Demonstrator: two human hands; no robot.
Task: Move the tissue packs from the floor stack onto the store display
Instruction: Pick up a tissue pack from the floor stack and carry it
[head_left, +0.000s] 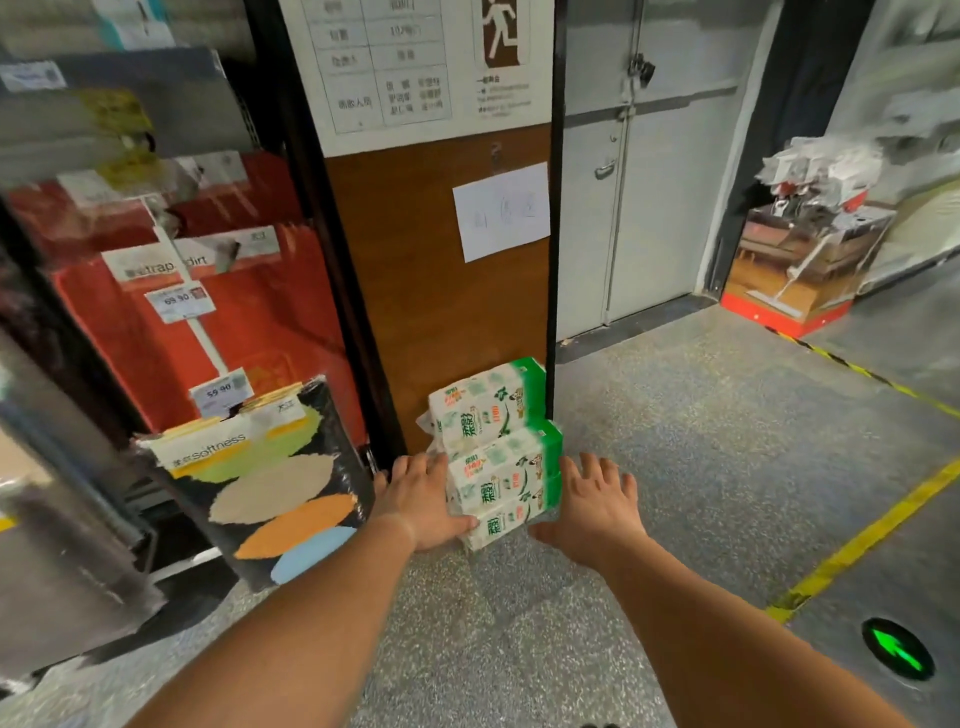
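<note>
At the far left we see the dark metal store shelving (291, 171), with red floor mats (249, 322) hanging in it and two white price tags (179, 304) on a strip. Leaning at its foot is one black mat with coloured leaf shapes (280, 499), labelled "softness".

Next comes our left hand (423, 501). Its fingers lie flat and fairly straight against the left side of the stack, the thumb touching the lowest pack; the grip presses rather than curls round anything.

Between our two hands stands the stack of green-and-white plastic-wrapped tissue packs (501, 447). We count three layers: a top one, a middle one and a bottom one. The stack rests on the grey speckled floor (675, 441), against the brown wooden panel (436, 291). One white paper sheet (501, 210) is stuck on that panel.

Our right hand (597, 506) is spread, fingers released and splayed, just beside the right side of the stack; we cannot tell whether it touches the wrapping.

Further right are the grey double doors (649, 197), one red-based display stand (800, 260), one yellow floor line (872, 535) and one green arrow marker (898, 649).
</note>
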